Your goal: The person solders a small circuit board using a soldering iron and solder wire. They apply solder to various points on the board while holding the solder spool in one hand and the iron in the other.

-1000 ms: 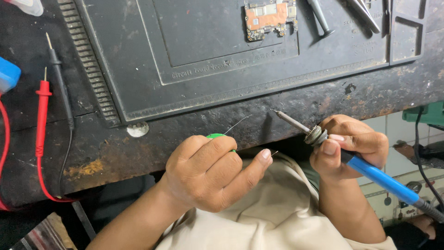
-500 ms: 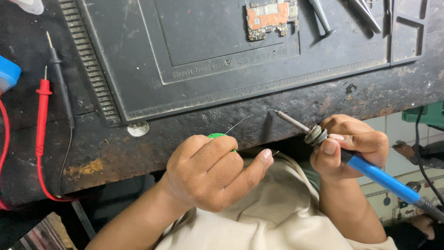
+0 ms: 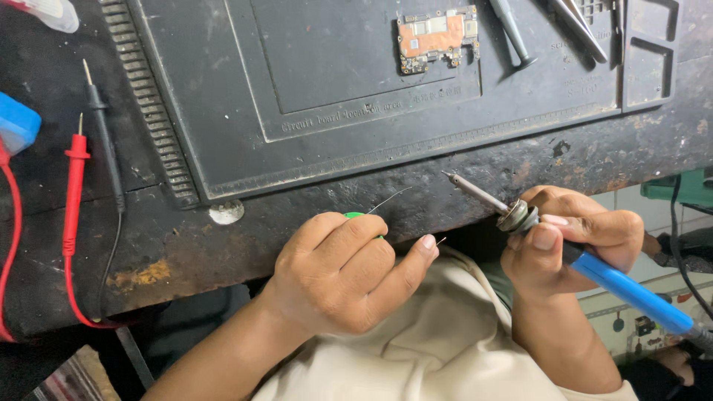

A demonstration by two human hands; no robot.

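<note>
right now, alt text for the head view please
The right hand holds a blue-handled soldering iron, tip aimed left, while the left hand pinches thin solder wire at a worn workbench's edge. A circuit board lies on a grey mat.

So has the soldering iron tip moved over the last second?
No. The soldering iron tip sits at the same spot on the bench's worn front edge, just below the grey mat, in the right hand.
</note>
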